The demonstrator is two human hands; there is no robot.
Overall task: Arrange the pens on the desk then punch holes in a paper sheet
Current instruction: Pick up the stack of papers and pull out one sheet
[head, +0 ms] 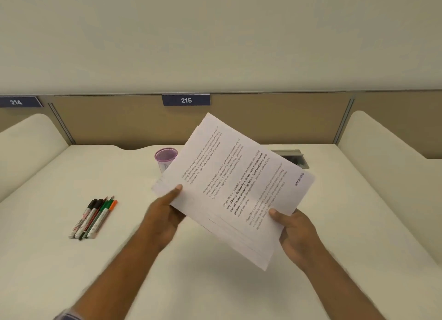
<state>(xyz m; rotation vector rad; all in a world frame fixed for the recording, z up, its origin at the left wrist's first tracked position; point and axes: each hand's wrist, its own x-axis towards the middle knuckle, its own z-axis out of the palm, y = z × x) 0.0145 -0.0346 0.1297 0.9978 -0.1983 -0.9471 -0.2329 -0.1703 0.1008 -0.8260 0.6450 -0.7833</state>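
With pens [94, 218] lined up on bench [215, 283], left hand [165, 214] and right hand [294, 231] pinch paper stack [234, 190] in thumb-over grip; hole-punch step looks underway, next likely separating one sheet.

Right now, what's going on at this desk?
A person holds a stack of printed sheets above the desk, the left hand pinching its left edge and the right hand its lower right edge. The pens lie side by side in a neat row to the left. A purple mesh cup stands behind the sheets. No hole punch is in view.
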